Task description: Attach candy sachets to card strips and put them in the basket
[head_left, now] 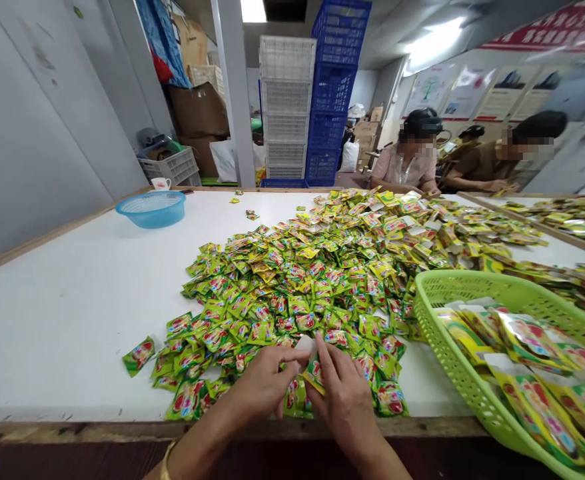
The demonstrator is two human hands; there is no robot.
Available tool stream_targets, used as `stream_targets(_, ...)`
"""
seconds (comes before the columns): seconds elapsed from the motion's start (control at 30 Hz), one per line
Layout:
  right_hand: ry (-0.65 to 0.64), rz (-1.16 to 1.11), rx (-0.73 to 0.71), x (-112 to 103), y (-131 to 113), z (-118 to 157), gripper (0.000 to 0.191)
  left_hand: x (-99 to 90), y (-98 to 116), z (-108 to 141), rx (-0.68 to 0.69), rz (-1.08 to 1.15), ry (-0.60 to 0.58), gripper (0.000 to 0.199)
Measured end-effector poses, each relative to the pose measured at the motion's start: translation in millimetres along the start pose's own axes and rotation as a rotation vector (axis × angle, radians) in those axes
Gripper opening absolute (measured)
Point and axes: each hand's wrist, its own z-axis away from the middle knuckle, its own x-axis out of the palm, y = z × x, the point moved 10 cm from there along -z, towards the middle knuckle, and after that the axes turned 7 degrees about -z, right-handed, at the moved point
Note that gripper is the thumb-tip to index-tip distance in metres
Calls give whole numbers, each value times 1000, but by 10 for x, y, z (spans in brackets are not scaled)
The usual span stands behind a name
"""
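Note:
In front of me my right hand (345,393) is closed around a small yellow-green carton (314,375) with a white flap at its top. The thumb and index finger of my left hand (265,383) come together at that flap, and its other fingers are curled. Beneath and beyond both hands spreads a large heap of shiny green packets (297,305) with red and blue print. To the right stands a light green basket (435,313) holding yellow-green cartons (532,400), several with white flaps sticking up.
The white table (72,313) has a raised wooden edge. At its far left is a blue basket (152,210), with a white cup (161,183) behind it. Yellow cartons (397,223) lie toward the back. Co-workers (407,160) sit across the table. White crates (286,100) and blue crates (330,100) are stacked behind.

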Motion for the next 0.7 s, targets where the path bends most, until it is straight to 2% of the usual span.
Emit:
stream_targets(0.1, 51, 26, 2, -63, 20, -32, 68, -30, 0, -17, -20, 49, 40, 35)
stream_targets(0.3, 71, 76, -104, -177, -80, -80, 65, 367, -16, -157, -65, 207, -97, 30)
stream_targets(0.4, 95, 125, -126, -348, -7, -90, 65, 372, 86, -112, -23, 261, -87, 44)
stream_targets(0.47, 130, 198, -91, -597, 203, -125, 63, 166, 118, -53, 22, 306, 21, 52)
stream_targets(0.57, 226, 438, 90, -1228, 777, -202, 58, -308, -45, 49, 42, 284, 248, 53)
stream_targets(0.63, 283, 640, 268, -1704, 1187, -228, 62, -575, -280, 107, -2, 122, 355, 47)
stream_targets(0.7, 331, 732, 397, -2053, 1441, -237, 69, -791, -487, 182, -17, -165, 474, 40)
